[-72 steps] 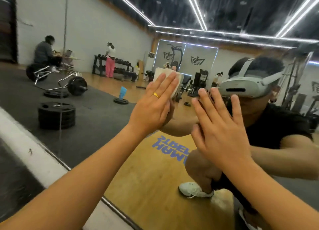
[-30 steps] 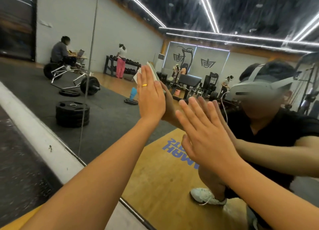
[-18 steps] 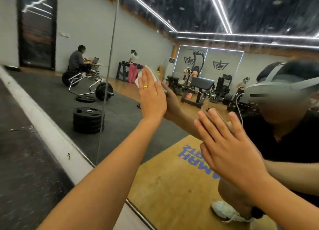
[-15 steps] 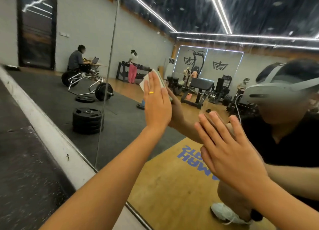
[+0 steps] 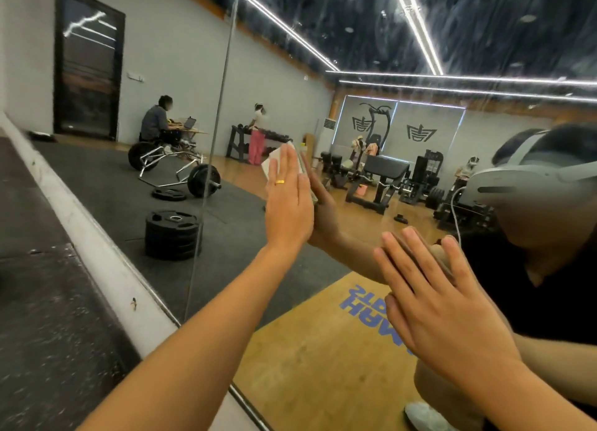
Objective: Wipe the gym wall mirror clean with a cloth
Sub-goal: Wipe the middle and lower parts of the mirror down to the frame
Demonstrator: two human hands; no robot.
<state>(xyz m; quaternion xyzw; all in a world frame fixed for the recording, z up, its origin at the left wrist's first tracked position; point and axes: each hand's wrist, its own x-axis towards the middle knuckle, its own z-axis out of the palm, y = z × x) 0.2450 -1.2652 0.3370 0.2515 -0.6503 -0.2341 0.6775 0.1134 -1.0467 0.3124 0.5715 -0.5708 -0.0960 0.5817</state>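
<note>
The flat left hand (image 5: pixel 287 210) is pressing the folded cloth (image 5: pixel 270 164) onto the mirror (image 5: pixel 290 107) to wipe; the spread right hand (image 5: pixel 445 304) is bracing alongside.

Gym; weight plates (image 5: pixel 172 233), bench (image 5: pixel 384 172), dumbbell rack (image 5: pixel 240 138)

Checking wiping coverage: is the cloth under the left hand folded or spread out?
Folded: the cloth shows as a small thick pad peeking past the flat left hand pressed on the mirror.
</note>
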